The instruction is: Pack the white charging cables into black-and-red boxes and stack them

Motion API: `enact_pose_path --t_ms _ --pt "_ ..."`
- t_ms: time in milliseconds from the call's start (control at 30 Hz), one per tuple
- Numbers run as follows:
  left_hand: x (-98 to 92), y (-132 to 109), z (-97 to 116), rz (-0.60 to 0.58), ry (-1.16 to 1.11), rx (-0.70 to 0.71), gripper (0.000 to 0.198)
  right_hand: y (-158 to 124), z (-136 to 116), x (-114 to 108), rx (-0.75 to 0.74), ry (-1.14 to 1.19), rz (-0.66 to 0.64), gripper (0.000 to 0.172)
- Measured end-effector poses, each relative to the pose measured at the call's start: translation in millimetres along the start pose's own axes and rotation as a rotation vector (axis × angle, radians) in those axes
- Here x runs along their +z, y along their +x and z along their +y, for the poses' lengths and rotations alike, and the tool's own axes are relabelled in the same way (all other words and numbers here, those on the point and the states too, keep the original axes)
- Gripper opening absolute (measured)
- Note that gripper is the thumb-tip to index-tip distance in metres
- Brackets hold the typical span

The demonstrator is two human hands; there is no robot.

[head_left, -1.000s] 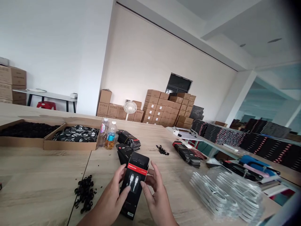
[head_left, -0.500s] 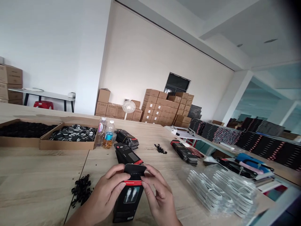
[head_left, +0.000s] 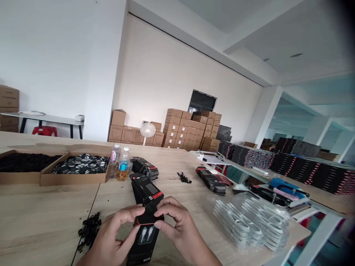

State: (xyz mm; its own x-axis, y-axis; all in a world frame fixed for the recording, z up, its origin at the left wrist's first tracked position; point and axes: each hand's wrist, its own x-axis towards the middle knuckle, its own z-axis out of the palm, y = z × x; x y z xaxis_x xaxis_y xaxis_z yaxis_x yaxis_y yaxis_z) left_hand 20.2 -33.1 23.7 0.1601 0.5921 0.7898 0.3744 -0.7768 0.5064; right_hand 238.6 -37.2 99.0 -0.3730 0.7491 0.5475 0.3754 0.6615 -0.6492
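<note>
A black retail box with a red stripe and a picture of a white cable (head_left: 142, 238) stands tilted on the wooden table (head_left: 44, 218) near the front edge. My left hand (head_left: 112, 238) grips its left side, fingers curled over the top end. My right hand (head_left: 177, 229) is closed on the top right, its fingers pressing the box's top flap down. Just behind lies a row of flat black boxes of the same kind (head_left: 146, 190).
A heap of small black parts (head_left: 88, 231) lies left of my hands. Two bottles (head_left: 119, 168) and two cardboard trays (head_left: 73, 170) stand further back. Bagged white cables (head_left: 249, 221) and black box stacks (head_left: 212, 181) sit to the right. Cartons are piled by the far wall.
The box has sunk lower and tipped toward the table. Both hands have moved up to its top end, and the open top flap has been folded down.
</note>
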Motion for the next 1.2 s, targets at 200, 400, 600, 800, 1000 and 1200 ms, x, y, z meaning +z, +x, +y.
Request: enact_pose_path --t_ms 200,400,600,800,1000,1200 --pt "-9.3 26 25 -0.15 0.03 -0.239 0.027 8 2 -2 0.037 0.055 -0.012 0.014" --pt "-16.5 49 42 -0.272 0.091 -0.242 0.027 17 8 -2 0.078 0.13 -0.022 0.013" --pt "-18.6 55 53 -0.305 -0.013 -0.315 0.026 22 3 -7 0.084 0.127 -0.035 0.006" --pt "-12.3 50 47 -0.24 0.009 -0.239 0.025 19 4 -9 0.071 0.14 -0.057 0.012" --pt "-4.4 23 25 -0.121 0.114 -0.166 0.023 -5 19 -7 0.002 0.231 -0.113 0.02" --pt "26.4 -9 3 -0.088 0.162 -0.171 0.058 -15 36 16 0.009 0.256 0.066 0.025"
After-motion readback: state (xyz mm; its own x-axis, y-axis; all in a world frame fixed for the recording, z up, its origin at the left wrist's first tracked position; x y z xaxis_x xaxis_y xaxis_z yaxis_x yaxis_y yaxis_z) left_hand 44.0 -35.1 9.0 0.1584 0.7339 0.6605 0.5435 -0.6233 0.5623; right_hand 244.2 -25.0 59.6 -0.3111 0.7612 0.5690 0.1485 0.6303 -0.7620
